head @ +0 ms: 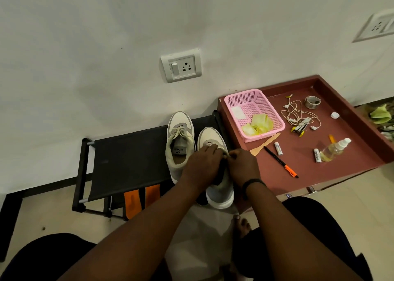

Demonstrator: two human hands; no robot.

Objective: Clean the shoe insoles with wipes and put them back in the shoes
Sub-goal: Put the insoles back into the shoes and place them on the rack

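Note:
Two grey-and-cream sneakers stand on a black shoe rack (128,152). The left shoe (180,141) stands free, its opening showing a light insole inside. The right shoe (217,187) is under both hands. My left hand (202,165) presses on its opening and tongue. My right hand (242,166), with a black band on the wrist, pinches the tongue or laces at the top of that shoe. A dark shape shows inside the shoe between my hands; I cannot tell whether it is the insole. Crumpled yellow-green wipes (259,124) lie in a pink basket (238,98).
A maroon tray-like surface (315,174) to the right holds the basket, a wooden spatula (264,144), a pen (281,162), batteries, a spray bottle (334,149), earphone cables and tape. Orange-and-black slippers (141,198) sit under the rack. My bare foot (242,225) is on the floor.

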